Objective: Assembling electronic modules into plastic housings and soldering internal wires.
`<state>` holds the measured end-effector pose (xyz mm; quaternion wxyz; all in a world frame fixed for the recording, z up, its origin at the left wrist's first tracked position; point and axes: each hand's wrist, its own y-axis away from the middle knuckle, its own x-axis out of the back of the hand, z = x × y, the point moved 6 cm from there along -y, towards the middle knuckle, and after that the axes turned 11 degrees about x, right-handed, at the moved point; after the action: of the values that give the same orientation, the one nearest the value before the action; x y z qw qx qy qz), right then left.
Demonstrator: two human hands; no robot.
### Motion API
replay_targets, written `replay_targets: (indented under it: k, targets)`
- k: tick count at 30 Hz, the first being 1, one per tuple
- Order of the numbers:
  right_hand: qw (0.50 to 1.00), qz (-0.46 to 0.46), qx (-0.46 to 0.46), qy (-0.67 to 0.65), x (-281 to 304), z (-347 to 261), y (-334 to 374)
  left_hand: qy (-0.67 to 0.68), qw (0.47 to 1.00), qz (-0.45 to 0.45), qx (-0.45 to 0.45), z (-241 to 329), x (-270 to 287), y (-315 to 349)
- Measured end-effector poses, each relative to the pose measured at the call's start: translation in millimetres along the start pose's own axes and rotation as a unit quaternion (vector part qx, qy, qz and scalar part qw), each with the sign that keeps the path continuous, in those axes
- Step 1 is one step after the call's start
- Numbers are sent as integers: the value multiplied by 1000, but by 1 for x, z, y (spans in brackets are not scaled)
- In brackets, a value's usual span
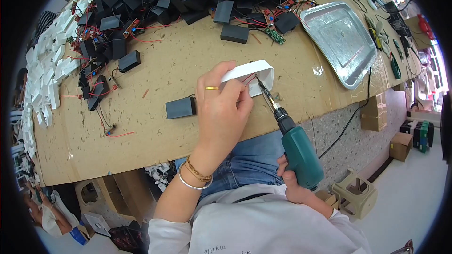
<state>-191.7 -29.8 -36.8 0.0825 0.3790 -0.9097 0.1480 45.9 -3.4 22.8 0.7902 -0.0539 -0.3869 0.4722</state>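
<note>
My left hand [221, 101] is closed around a white plastic housing [249, 69], tilted with its open side toward the right. Thin red wires show inside the housing, though my fingers cover part of it. My right hand [295, 186] grips a green electric screwdriver [301, 155] from below. The screwdriver points up and to the left, and its slim metal tip reaches into the open side of the housing. Beside my left wrist, a black rectangular box [180, 107] lies on the cardboard-covered table [155, 146]; a short black lead runs from it under my hand.
Black boxes [226, 11] with red wires and small circuit boards are heaped along the far side. White plastic housings [47, 75] pile up at the left. A metal tray [341, 42] sits at the right, near pliers [375, 37]. A black cable [348, 124] hangs off the right edge.
</note>
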Motion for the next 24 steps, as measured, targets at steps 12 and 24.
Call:
replay_targets:
  k: [12, 24]
  targets:
    - [1000, -6, 13, 3, 4, -12, -5, 5, 1000, -8, 6, 1, 0, -1]
    - [997, -7, 15, -71, 8, -31, -18, 28, 999, -14, 4, -1, -1, 3]
